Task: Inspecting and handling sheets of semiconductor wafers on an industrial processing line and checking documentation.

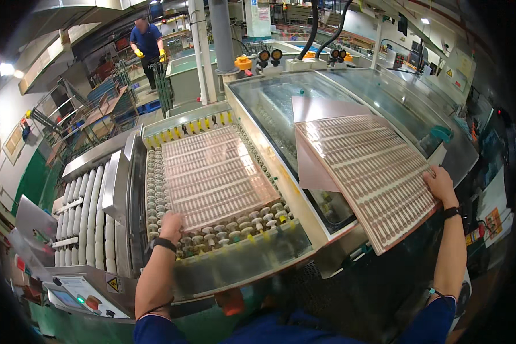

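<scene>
Two copper-toned panels [215, 175], thin, flat and printed with rows of small repeated patterns, lie in front of the person. At far left, white ribbed rollers [83, 215] run in parallel rows beside a grey control box bearing a yellow triangular warning label [113, 284]. The left hand [171, 225] rests on the near left corner of the first panel, which sits on a conveyor [155, 195] of small white wheels; the fingers curl down over the panel's edge, though how firmly they grip I cannot tell. A row of yellow clips [186, 127] lines the conveyor's far end. To the right, a clear glossy cover [281, 97] tops the machine, and a second panel [370, 172] lies tilted across it, overhanging the near edge, on top of a plain pinkish sheet [312, 160]. The right hand [440, 184] pinches this panel's right edge, thumb on top. Farther right, a white sign with a yellow triangle [450, 73] hangs on the wall. Open cover surface stays free behind the second panel.
</scene>
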{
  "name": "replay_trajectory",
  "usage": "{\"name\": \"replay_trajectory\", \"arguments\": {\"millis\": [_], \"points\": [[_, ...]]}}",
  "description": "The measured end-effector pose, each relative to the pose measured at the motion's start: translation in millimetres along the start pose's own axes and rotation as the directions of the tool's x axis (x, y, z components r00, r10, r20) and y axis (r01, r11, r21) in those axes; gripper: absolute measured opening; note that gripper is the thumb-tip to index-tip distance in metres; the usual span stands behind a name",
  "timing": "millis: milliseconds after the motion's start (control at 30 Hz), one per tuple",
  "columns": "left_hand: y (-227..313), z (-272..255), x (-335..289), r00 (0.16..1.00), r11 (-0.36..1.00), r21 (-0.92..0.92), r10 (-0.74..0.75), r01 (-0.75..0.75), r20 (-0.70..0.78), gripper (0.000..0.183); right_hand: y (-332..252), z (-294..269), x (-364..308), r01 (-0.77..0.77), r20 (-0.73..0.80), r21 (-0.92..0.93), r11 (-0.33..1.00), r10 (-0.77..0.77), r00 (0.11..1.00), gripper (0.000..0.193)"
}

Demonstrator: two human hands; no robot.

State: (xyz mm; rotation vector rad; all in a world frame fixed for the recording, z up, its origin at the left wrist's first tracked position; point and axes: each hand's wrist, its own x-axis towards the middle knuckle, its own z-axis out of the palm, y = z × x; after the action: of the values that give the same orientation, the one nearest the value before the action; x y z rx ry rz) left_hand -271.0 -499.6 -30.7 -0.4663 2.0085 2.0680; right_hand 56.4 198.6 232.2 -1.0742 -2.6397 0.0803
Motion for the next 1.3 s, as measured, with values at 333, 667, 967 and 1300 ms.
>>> {"name": "replay_trajectory", "arguments": {"millis": [333, 667, 967, 1300], "points": [[-88, 38, 137, 0.960, 0.741, 0.651, 0.271, -0.164, -0.067, 0.019, 17, 9, 17, 0.097, -0.023, 0.069, 0.993, -0.096, 0.995, 0.050], [-84, 77, 182, 0.899, -0.403, 0.852, 0.137, -0.333, 0.416, 0.023, 17, 14, 10, 0.090, 0.000, 0.103, 0.991, -0.090, 0.996, 0.052], [20, 174, 7, 0.874, 0.127, 0.950, 0.440, -0.286, 0.204, 0.033, 32, 9, 8, 0.063, 0.006, 0.046, 0.997, -0.063, 0.998, 0.053], [13, 188, -11, 0.863, 0.005, 0.890, 0.247, -0.455, 0.440, 0.102, 17, 2, 5, 0.031, 0.048, 0.035, 0.999, -0.033, 0.998, 0.052]]}}
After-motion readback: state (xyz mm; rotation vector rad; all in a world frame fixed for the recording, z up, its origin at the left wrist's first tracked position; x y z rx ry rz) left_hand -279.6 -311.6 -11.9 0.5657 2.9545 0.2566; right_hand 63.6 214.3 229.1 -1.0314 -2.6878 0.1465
